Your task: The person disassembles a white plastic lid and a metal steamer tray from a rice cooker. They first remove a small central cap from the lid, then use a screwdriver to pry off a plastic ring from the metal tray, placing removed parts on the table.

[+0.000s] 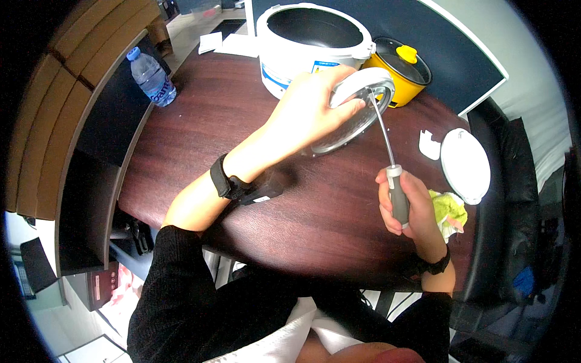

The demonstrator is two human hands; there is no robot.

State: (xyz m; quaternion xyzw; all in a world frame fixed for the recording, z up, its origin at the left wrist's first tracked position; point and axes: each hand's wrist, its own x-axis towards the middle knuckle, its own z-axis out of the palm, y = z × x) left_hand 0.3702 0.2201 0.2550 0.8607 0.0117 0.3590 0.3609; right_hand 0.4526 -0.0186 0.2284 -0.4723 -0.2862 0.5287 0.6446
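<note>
My left hand [311,100] grips a round lid [363,78] with a white and silvery rim, tilted above the table. Its thumb lies on the lid's inner side. In my right hand [411,202] is a screwdriver [397,195], the fingers wrapped round its grey handle. The shaft points up and away, and its tip reaches the lid's inner side near my left thumb. Whether a screw sits at the tip is too small to tell. Behind the lid stands a white rice cooker body [281,85] without a lid, its dark inside showing.
A yellow pot [399,85] with a glass lid stands beside the cooker. To the right lie a white oval cover [466,163], a small white plastic piece [429,145] and a green-and-white cloth [448,212]. A water bottle [151,78] is far left; a dark object [266,189] sits under my left wrist.
</note>
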